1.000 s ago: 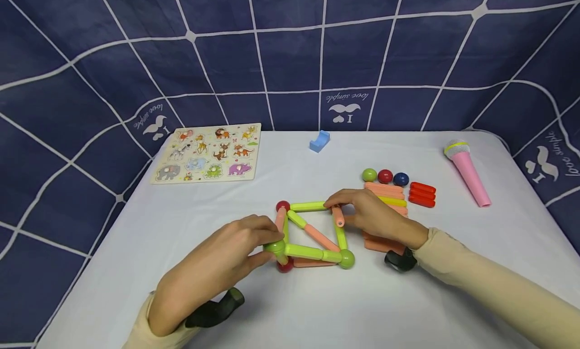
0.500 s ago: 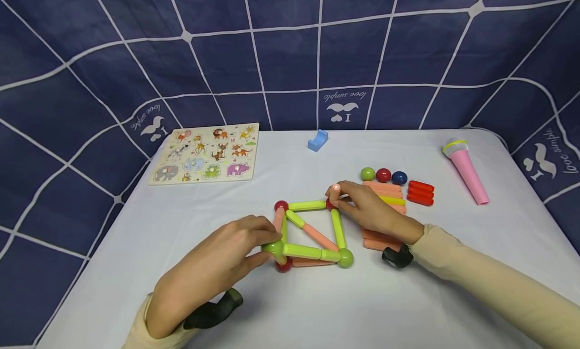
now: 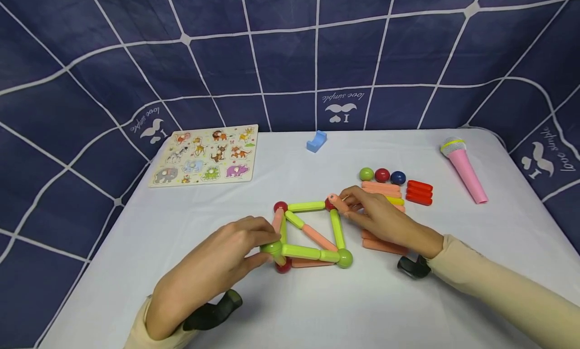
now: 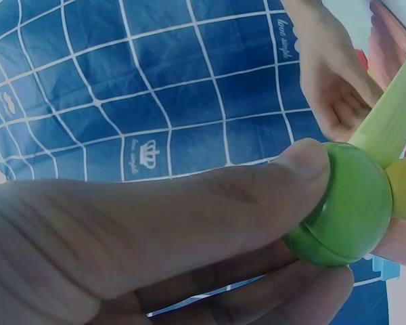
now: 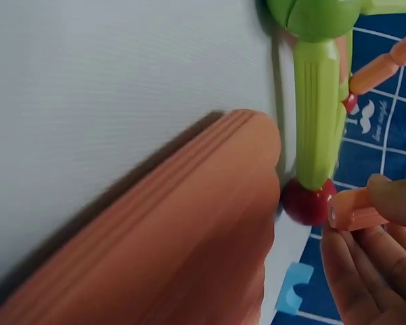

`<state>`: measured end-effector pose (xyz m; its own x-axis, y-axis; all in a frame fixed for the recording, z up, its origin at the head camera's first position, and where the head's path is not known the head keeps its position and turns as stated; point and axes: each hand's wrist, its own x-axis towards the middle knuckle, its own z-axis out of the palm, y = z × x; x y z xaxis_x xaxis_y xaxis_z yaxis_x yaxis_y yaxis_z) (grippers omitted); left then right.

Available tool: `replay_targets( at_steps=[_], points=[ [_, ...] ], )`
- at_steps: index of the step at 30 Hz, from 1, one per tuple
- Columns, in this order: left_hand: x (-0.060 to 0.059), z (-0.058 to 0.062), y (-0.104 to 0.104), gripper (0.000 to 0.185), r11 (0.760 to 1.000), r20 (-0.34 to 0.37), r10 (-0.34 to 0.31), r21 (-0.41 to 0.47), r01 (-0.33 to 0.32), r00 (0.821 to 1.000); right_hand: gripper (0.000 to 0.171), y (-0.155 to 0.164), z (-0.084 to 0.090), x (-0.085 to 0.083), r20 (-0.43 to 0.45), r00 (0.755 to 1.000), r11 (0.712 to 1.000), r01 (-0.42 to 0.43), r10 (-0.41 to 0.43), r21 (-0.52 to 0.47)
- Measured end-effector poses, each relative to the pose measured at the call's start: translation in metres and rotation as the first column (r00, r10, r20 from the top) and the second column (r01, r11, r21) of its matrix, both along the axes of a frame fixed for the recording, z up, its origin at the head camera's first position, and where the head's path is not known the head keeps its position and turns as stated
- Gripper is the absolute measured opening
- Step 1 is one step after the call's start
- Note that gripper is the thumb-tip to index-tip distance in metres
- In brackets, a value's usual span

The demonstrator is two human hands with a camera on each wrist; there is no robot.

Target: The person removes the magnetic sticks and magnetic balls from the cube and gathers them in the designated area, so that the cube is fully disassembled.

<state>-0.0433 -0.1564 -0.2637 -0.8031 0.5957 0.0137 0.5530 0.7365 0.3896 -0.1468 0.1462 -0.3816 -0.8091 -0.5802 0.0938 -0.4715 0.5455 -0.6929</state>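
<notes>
While left hand (image 3: 222, 251) pinches the near-left green ball (image 3: 273, 248), apparently steadying the rod frame (image 3: 319, 236) on the table (image 3: 317, 308), right hand (image 3: 380, 215) pinches a tilted orange rod (image 3: 340, 204) by the far-right red ball (image 5: 306, 204), seemingly for alignment; contact unclear.

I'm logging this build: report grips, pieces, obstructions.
Left grip holding glossy green ball, lime stick attached. Right grip pinching orange ribbed rod beside glossy red ball; contact unclear. No obstruction visible between rod and red ball.

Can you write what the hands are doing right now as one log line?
left hand: grips green ball of stick frame | right hand: pinches orange stick by red ball | pink microphone: untouched
</notes>
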Motion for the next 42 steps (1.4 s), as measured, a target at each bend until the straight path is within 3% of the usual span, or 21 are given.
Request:
replay_targets(
  at_steps=[7,18,26,32,37,39,42],
  points=[
    [-0.001,0.0,-0.001,0.029,1.0,-0.012,-0.002,-0.001,0.002,1.0,0.026,0.032,0.002,0.029,-0.092,0.992,0.994,0.088,-0.083,0.057],
    [-0.001,0.0,-0.003,0.03,1.0,0.006,0.006,-0.003,-0.006,1.0,0.035,0.063,-0.013,0.081,-0.309,0.944,0.974,0.167,-0.112,0.155],
    [-0.001,-0.001,-0.004,0.031,1.0,0.017,0.002,0.004,-0.002,1.0,0.038,0.063,-0.025,0.09,-0.449,0.886,0.959,0.217,-0.115,0.183],
    [-0.001,-0.001,-0.003,0.032,1.0,0.025,0.005,0.004,-0.005,1.0,0.038,0.064,-0.029,0.091,-0.467,0.874,0.943,0.258,-0.134,0.211],
    [-0.004,0.001,-0.004,0.032,0.999,0.048,-0.035,0.012,0.034,0.998,0.036,0.061,-0.025,0.093,-0.47,0.872,0.945,0.259,-0.138,0.201],
    [-0.01,0.001,-0.01,0.032,0.996,0.072,-0.07,0.063,0.065,0.995,0.035,0.056,-0.023,0.096,-0.471,0.873,0.951,0.244,-0.129,0.192],
    [-0.029,-0.002,-0.024,0.034,0.972,0.101,-0.102,0.222,0.077,0.99,0.033,0.047,-0.017,0.1,-0.43,0.895,0.957,0.221,-0.121,0.189]
  ],
)
